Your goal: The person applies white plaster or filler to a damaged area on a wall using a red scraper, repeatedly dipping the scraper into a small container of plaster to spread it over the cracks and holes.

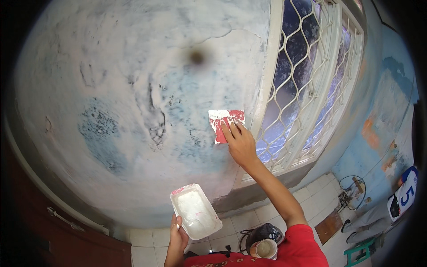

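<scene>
Currently, left of the white-grilled window [307,84], the right hand [242,146] pinches a flat red scraper [219,134] at the blue-white wall [138,93]; lower, the left hand [179,236] grips a white rectangular tub [208,230], whose white paste [193,207] might spill if this one-handed hold tilts.

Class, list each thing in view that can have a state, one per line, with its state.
Red spreader: in the right hand, smeared white
White tray: in the left hand, uncovered, holding white paste
Wall: patchy, darkly marked
Tub: uncovered
Window: barred; open or shut unclear
Door: open or shut unclear
Cable: loosely looped
Green stool: upright or tipped, unclear
</scene>
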A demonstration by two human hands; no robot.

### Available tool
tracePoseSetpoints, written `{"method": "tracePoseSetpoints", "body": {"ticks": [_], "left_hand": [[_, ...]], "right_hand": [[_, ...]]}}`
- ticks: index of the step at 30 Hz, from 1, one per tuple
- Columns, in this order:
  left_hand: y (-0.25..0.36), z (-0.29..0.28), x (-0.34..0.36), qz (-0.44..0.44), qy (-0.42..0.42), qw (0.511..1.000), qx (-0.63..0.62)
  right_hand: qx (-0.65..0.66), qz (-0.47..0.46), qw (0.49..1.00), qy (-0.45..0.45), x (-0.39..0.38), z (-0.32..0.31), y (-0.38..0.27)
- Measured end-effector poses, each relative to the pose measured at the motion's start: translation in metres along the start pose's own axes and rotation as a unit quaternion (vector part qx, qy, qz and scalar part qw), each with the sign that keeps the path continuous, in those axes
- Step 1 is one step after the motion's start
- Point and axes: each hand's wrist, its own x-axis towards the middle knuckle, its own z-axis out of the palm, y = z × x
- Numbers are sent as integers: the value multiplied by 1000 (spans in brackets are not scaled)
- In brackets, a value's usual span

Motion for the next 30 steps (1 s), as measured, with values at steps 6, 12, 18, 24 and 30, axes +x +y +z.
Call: {"method": "tracePoseSetpoints", "body": {"ticks": [6,12,18,24,30], "left_hand": [[-12,5,2,12,-8,1000,-1],[-21,-2,1,7,8,1000,-11],[-19,-2,-3,8,1,1000,-3],[-21,-16,-9,13,16,1000,-4],[-18,-12,-12,31,46,998,30]], "right_hand": [[-47,-25,983,174,154,-71,98],[-47,-37,992,113,144,-34,102],[19,-4,998,-55,8,-28,20],[-16,-20,990,139,173,-74,78],[-66,-34,993,87,148,-26,59]]}}
